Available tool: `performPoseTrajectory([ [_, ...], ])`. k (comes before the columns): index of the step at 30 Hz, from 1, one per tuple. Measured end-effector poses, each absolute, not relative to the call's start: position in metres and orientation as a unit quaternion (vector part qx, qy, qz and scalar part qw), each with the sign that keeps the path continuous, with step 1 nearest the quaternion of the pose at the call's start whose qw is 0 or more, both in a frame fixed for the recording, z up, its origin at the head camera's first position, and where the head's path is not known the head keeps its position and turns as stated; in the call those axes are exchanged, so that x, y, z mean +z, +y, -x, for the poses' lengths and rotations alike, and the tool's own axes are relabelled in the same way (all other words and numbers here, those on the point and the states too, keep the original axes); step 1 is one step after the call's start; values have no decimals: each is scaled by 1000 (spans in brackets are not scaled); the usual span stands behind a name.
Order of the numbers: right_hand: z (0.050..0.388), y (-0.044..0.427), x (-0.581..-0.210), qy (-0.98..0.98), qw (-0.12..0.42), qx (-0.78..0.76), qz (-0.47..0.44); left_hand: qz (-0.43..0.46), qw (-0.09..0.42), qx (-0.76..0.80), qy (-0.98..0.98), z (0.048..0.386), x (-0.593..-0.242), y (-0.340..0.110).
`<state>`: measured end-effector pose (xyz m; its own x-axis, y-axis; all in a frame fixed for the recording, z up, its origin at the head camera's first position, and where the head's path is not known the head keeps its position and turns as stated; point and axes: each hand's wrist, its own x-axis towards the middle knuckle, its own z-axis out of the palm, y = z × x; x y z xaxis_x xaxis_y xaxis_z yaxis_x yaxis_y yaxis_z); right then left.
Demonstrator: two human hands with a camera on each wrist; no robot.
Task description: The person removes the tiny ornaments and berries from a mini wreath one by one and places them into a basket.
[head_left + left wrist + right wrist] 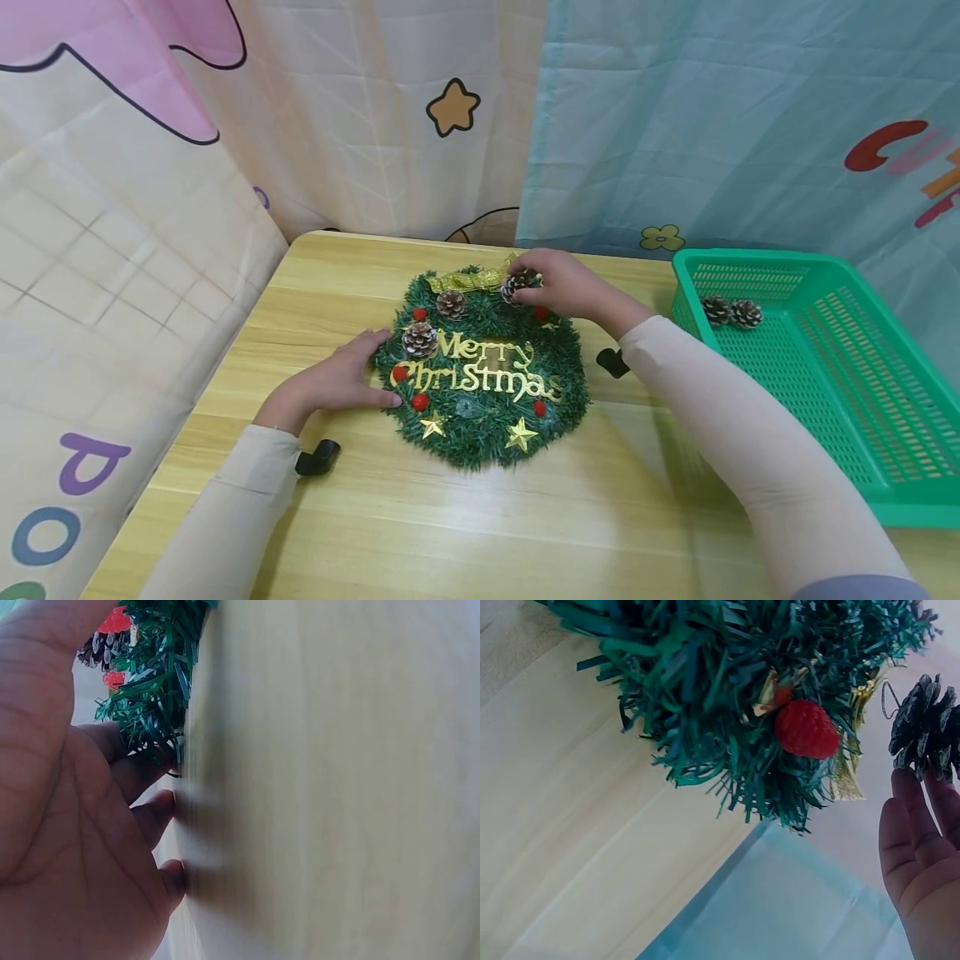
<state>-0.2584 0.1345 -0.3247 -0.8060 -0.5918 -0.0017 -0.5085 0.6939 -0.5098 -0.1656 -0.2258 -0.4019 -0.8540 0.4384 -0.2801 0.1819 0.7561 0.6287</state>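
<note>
A green tinsel wreath [480, 433] lies on the table, bearing gold "Merry Christmas" lettering [480, 379], red berries, gold stars and a gold bow [468, 281]. Over its upper right part, my right hand [566, 287] pinches a pine cone [517, 287]; a thin wire loop sticks out of that cone in the right wrist view, where it is apart from the tinsel. Two more pine cones, an upper one [451, 305] and a lower one [419, 339], sit on the wreath's left side. My left hand [330, 379] rests against the left edge, fingers spread, fingertips touching the tabletop.
At the right stands a green plastic basket [862, 292] with two pine cones [731, 312] in its far left corner. Printed curtains [390, 125] hang behind the wooden table [450, 533] and at its left. Black wrist-camera parts [318, 458] show beside both wrists.
</note>
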Motion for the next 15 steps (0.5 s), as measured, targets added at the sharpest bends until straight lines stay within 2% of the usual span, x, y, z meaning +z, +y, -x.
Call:
performPoseTrajectory([
  [15, 247, 138, -311, 912, 65, -247, 320, -168, 209, 304, 914, 167, -403, -226],
])
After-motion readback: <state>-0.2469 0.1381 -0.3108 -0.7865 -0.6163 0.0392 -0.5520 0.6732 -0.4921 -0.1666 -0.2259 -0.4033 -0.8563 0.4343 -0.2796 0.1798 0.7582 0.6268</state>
